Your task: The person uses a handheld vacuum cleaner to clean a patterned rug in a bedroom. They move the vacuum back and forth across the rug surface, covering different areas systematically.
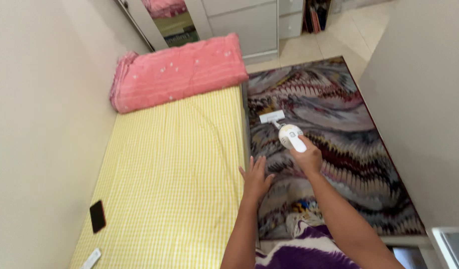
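While the view looks straight down, the bed (174, 169) fills the left half of the room, its yellow checked sheet (154, 199) running smooth from the near end up to a pink folded quilt (179, 69) lying across the far end, against the wall. Right beside the bed, the patterned rug (339, 129) covers the floor in swirls of grey, maroon and cream. Beyond it, white drawers (249, 25) stand at the far wall.

Now to the arms: both reach forward from the bottom of the view. The right hand (307, 158) is closed around the handle of a white handheld vacuum (290, 135), and that vacuum sits over the rug, just off the bed's edge, with its flat white nozzle (272, 117) pointing away and down onto the rug. The left hand (254, 178) is wide open, fingers spread, holding nothing; it hovers at the bed's right edge, close beside the right hand.

Smaller items: a black phone (97, 216) lies flat on the sheet near the left wall, and a white remote (91, 259) lies on the sheet at the near corner, just below the phone.
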